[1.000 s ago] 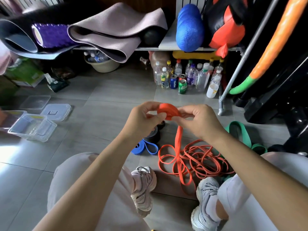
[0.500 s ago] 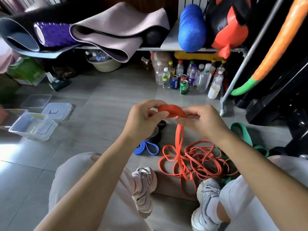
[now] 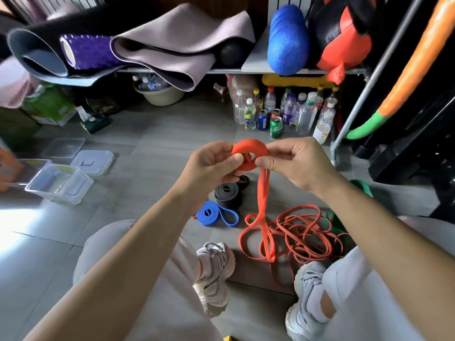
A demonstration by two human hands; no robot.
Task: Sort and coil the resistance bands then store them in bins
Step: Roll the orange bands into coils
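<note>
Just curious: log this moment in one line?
coiling | left hand: grips orange band | right hand: pinches orange band | tail: floor

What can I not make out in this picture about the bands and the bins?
Head view: green flat rubber band, mostly hidden behind the right forearm.
Head view: tangle of thin orange rubber bands; overlap hides their number.
Head view: clear plastic bins, blurred; contents unclear.

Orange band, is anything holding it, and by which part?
Both hands hold the orange band by its coiled end: the left hand pinches the coil's left edge, the right hand its right side.
</note>
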